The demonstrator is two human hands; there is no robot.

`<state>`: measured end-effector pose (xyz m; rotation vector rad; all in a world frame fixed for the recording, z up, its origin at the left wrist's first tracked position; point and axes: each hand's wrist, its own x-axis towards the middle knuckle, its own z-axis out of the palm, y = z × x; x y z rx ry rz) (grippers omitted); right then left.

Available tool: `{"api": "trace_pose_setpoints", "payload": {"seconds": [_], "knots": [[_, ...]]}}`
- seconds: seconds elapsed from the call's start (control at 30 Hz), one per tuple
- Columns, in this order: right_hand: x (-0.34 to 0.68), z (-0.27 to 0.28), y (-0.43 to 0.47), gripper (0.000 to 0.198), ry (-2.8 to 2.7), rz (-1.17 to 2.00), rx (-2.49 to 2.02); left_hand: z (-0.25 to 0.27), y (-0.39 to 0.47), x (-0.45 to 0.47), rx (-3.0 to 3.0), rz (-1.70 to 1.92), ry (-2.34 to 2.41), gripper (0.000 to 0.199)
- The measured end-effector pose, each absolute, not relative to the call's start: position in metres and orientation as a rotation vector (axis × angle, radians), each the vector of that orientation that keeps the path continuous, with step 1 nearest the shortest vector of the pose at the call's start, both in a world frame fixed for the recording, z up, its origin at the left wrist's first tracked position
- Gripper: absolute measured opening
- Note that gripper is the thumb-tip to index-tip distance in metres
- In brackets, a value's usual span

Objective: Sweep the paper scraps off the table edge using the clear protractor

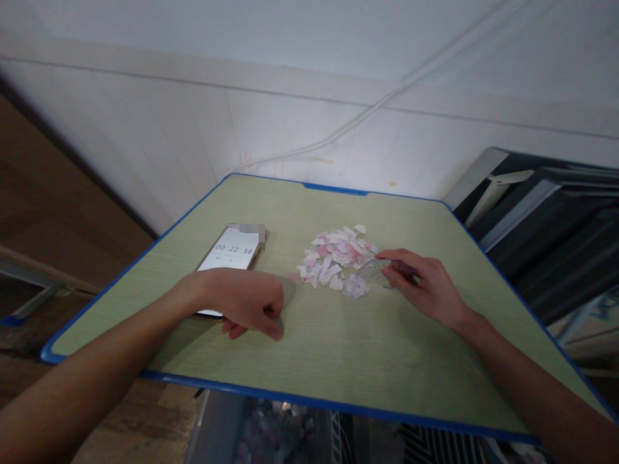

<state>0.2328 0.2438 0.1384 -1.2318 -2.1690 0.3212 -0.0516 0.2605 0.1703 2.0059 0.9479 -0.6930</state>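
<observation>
My right hand (425,280) pinches a clear, curved plastic protractor (371,270) between thumb and fingers. The protractor's edge meets the right side of a pile of torn paper scraps (333,248), white and pale pink, heaped on the table. To the left, my left hand (246,299) is curled closed, with nothing visible in it. It hovers or rests over the lower part of a smartphone (235,250), and I cannot tell whether they touch. A timer on the phone's lit screen reads 00:22:38.
The pale green table (309,348) has a blue rim and stands against a white wall (309,129) with a cable running along it. Dark folded items (556,219) lean at the right. Below the front edge is a clear plastic bin (217,425).
</observation>
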Motion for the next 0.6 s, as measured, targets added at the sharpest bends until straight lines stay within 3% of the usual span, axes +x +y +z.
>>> {"api": "trace_pose_setpoints", "payload": {"seconds": [0.33, 0.6], "knots": [[0.240, 0.147, 0.240, 0.023, -2.276, 0.414, -1.189, 0.170, 0.260, -0.052, 2.012, -0.696, 0.955, 0.037], [0.249, 0.152, 0.238, 0.026, -2.365, 0.124, -1.285, 0.169, 0.260, -0.054, 2.004, -0.670, 0.954, 0.036]]}}
